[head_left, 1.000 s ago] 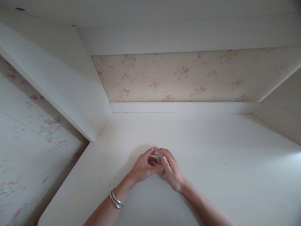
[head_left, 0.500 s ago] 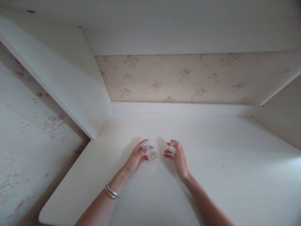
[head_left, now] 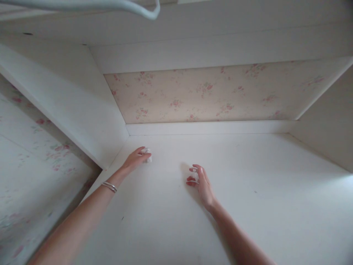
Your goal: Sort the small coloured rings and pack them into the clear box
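My left hand (head_left: 135, 158) is at the back left of the white desktop (head_left: 165, 206). Its thumb and fingers are closed on a small crumpled piece of clear or whitish plastic (head_left: 148, 156), perhaps a little bag; its contents cannot be made out. A silver bangle (head_left: 109, 186) circles that wrist. Over the middle of the desktop, my right hand (head_left: 204, 184) has its fingers curled around a small whitish, partly see-through item (head_left: 194, 175), too small and blurred to name. The two hands are well apart.
A white side panel (head_left: 68, 95) rises at the left, and another panel (head_left: 328, 121) at the right. Overhead is a white shelf (head_left: 193, 29) with a pale cable (head_left: 132, 8) at its edge. Flowered wallpaper (head_left: 198, 95) shows behind.
My left hand has moved left and farther back with the plastic piece, away from my right hand. My right hand has stayed nearly in place. The view has tilted, showing the cable above.
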A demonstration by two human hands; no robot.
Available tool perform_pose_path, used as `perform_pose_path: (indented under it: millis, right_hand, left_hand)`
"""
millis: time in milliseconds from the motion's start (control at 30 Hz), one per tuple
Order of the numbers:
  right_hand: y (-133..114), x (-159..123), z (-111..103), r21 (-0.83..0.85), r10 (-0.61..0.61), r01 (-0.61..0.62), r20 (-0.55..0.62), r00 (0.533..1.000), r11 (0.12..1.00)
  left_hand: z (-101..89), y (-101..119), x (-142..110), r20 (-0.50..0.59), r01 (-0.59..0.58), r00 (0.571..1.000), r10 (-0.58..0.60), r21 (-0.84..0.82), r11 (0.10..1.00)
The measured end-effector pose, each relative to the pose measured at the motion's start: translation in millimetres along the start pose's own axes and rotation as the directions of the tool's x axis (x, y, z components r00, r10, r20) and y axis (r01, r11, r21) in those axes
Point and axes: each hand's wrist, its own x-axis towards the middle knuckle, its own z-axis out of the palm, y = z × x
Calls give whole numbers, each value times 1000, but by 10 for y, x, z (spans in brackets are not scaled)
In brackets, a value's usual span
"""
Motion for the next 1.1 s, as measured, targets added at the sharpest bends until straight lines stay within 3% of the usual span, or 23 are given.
perform_pose_path:
  millis: [67, 200, 267, 367, 467, 533, 633, 800, 967, 1100]
  right_hand:
    - [-3, 2, 0, -4, 6, -6, 0, 1000, 1000]
    - [-10, 8, -7, -6, 16, -16, -4, 1000, 1000]
    - [-15, 9, -13, -4, 20, -20, -2, 1000, 1000]
    - [-28, 1, -17, -16, 17, -17, 6, 1000, 1000]
    - [-58, -17, -11, -40, 2, -1, 25, 1000, 999]
    - [-86, -30, -3, -46, -15, 17, 37, 999, 999]
    - [-121, -50, 10, -64, -43, 46, 52, 998, 997]
    - [-96, -88, 36, -149, -123, 130, 54, 991, 980]
    - [-38, -136, 68, -250, -161, 180, 95, 982, 951]
    - [-53, -156, 75, -326, -173, 200, 109, 979, 924]
  left_hand:
    - [-25, -14, 125, -49, -20, 998, 26, 125, 992]
    - [-58, 16, 278, 24, -73, 997, 69, 391, 917]
    - [-84, 64, 290, 26, -67, 998, 61, 410, 910]
    - [-118, 148, 210, 18, -38, 999, 35, 209, 977]
    - [-96, 222, 18, 103, -20, 994, 37, -158, 987]
    - [-29, 262, -163, 219, 13, 972, 88, -421, 907]
    - [159, 302, -480, 321, 124, 940, 120, -645, 754]
    - [643, 301, -965, 427, 286, 889, 165, -799, 529]
    - [1062, 289, -1220, 509, 372, 841, 183, -789, 489]
    - [1182, 327, -1279, 542, 387, 813, 215, -778, 496]
